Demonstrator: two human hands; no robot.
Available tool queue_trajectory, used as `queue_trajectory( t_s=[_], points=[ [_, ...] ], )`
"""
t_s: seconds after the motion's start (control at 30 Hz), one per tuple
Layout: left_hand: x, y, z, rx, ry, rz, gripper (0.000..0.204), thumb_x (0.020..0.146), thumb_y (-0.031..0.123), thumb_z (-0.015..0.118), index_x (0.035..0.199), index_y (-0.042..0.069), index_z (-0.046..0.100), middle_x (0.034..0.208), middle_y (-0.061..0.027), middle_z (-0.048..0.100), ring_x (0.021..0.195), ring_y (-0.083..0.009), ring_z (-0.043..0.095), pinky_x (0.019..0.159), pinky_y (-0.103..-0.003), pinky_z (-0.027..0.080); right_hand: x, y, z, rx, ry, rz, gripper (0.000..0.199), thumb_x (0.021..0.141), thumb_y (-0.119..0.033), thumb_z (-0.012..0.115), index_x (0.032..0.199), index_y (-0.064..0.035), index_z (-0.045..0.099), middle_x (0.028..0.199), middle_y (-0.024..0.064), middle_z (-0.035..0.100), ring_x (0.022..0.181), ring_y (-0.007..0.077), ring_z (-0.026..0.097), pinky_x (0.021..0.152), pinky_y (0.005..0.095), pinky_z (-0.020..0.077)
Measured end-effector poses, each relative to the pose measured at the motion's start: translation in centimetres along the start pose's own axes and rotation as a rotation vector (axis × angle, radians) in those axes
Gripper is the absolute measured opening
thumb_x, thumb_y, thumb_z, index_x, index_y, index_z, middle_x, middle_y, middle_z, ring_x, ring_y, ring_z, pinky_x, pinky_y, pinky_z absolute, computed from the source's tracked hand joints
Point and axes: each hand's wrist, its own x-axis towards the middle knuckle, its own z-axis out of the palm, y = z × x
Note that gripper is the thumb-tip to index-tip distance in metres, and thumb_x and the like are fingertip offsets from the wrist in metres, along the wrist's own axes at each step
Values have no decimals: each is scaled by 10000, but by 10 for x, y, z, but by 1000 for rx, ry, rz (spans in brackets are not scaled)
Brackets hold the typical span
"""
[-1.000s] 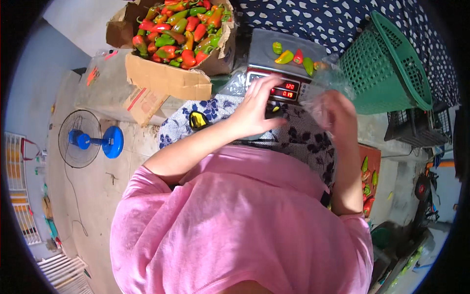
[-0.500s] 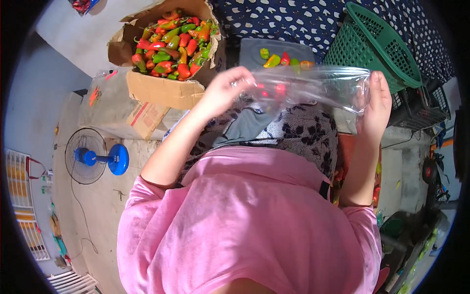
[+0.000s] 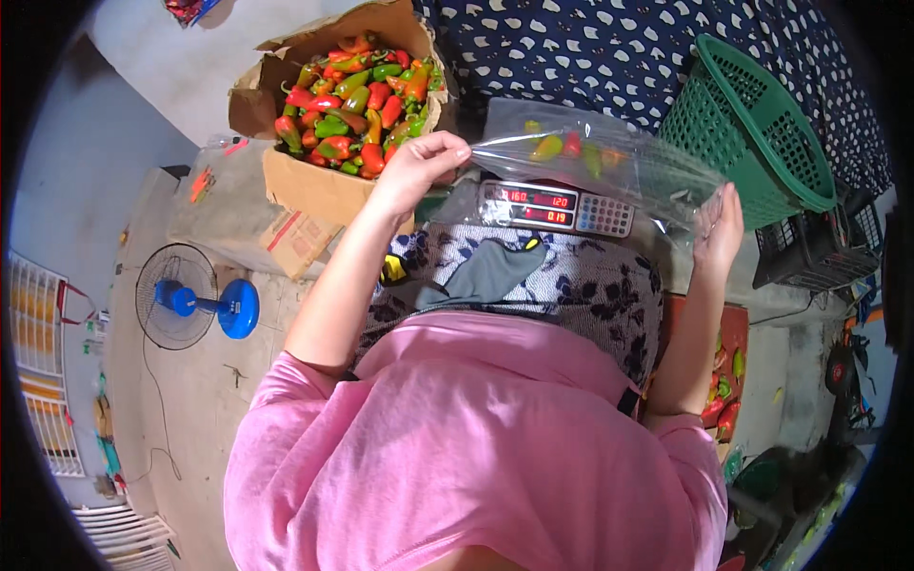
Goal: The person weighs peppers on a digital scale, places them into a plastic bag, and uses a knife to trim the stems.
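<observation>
A clear plastic bag is stretched between my two hands, above a digital scale with a lit red display. My left hand pinches one end of the bag between thumb and fingers. At the other end, my right hand grips the crumpled plastic. Through the film I see several peppers, among them a red pepper and a yellow-green pepper, lying on the scale's grey platform. Across my lap, on a dark flower-patterned cloth, lies a grey piece of fabric.
A torn cardboard box full of red and green peppers stands at the far left. Far right are a green slatted basket and a black crate. More peppers lie by my right elbow. A blue fan stands on the left floor.
The bag now stretches tauter, slanting down to the right. My right hand has lowered and moved slightly left. The scale's display, hidden behind the bag before, now shows.
</observation>
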Motion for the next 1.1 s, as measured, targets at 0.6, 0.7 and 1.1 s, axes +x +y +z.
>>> queue_trajectory(
  t_s=[0.6, 0.7, 1.1],
  points=[
    [-1, -54, 47, 174, -100, 25, 184, 969, 186, 516, 968, 18, 590, 940, 20, 590, 900, -48, 501, 865, -224, 394, -32, 60, 70, -382, -534, -110, 386, 865, -65, 550, 1246, -47, 492, 1141, 75, 523, 1002, 173, 536, 868, 303, 452],
    [6, -65, 47, 186, -8, 43, 162, 962, 174, 527, 901, 27, 557, 870, 32, 539, 833, -48, 475, 776, -221, 401, -74, 79, 104, -303, -1080, 390, 456, 892, -107, 568, 1314, -39, 409, 1196, 73, 543, 1052, 146, 545, 891, 297, 450],
    [31, -102, 40, -160, 341, 193, 18, 976, 119, 476, 978, 101, 480, 887, 43, 480, 823, -44, 443, 752, -198, 367, -57, 182, 72, -227, -812, 364, 45, 905, -20, 557, 935, 5, 578, 835, 19, 621, 769, 65, 554, 713, 219, 455]
  ],
)
